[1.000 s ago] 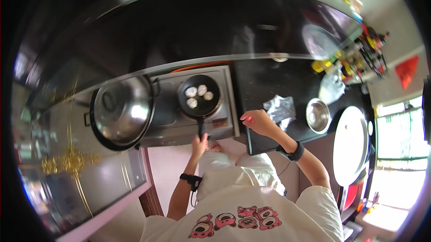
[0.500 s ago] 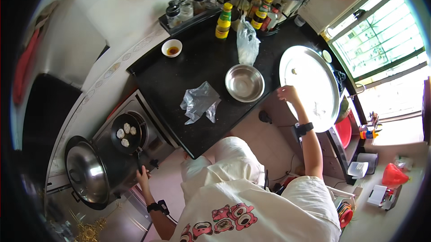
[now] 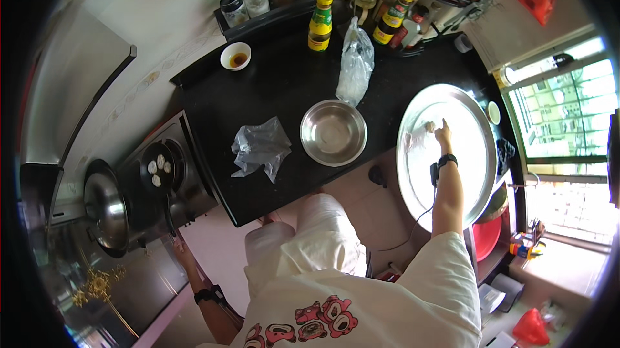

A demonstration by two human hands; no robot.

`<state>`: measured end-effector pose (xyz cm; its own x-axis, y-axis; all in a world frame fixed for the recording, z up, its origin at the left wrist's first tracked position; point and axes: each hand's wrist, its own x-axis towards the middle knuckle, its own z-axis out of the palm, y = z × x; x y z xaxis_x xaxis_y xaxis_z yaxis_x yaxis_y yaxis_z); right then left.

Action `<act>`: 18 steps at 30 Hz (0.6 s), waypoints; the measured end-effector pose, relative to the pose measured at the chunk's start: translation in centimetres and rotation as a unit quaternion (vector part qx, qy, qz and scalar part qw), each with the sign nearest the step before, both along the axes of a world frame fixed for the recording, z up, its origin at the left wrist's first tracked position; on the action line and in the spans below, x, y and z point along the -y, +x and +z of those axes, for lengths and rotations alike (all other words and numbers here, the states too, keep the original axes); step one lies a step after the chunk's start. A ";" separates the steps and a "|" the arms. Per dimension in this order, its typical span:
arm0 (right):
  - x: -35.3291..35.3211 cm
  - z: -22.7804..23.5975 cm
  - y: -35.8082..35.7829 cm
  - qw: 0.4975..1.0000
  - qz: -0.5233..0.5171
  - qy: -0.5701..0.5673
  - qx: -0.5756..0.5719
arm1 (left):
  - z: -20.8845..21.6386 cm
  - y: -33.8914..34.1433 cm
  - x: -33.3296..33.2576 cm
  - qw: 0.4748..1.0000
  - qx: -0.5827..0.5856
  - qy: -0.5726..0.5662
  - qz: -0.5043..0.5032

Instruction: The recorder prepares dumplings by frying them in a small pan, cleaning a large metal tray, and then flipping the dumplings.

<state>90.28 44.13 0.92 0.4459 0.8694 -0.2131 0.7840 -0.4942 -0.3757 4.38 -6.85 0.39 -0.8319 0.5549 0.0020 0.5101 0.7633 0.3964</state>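
Observation:
In the lower left, my left hand (image 3: 183,250) is at the end of the black handle of a small frying pan (image 3: 169,183); whether it grips the handle is unclear. Several pale round patties (image 3: 158,166) lie in the pan on the stove. My right hand (image 3: 443,136) reaches over a large round metal tray (image 3: 475,173), index finger stretched out and nothing visible in its grasp. Beside its fingers a small brownish lump (image 3: 429,126) lies on the tray, with a pale smear near it. Glare washes out much of the tray.
A steel bowl (image 3: 333,133), a crumpled plastic bag (image 3: 261,149), a filled clear bag (image 3: 356,67), a sauce bottle (image 3: 320,23) and a white bowl with dark sauce (image 3: 236,56) stand on the black counter (image 3: 278,86). A lidded wok (image 3: 106,209) sits left of the pan.
My right hand has moved from the tray's near-left rim to over its middle, finger extended. My left hand is now at the very end of the pan handle. The view has shifted.

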 end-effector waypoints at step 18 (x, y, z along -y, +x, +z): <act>1.6 0.0 -1.9 1.000 -0.011 0.011 0.003 | 1.5 8.3 2.0 0.979 0.173 0.015 0.103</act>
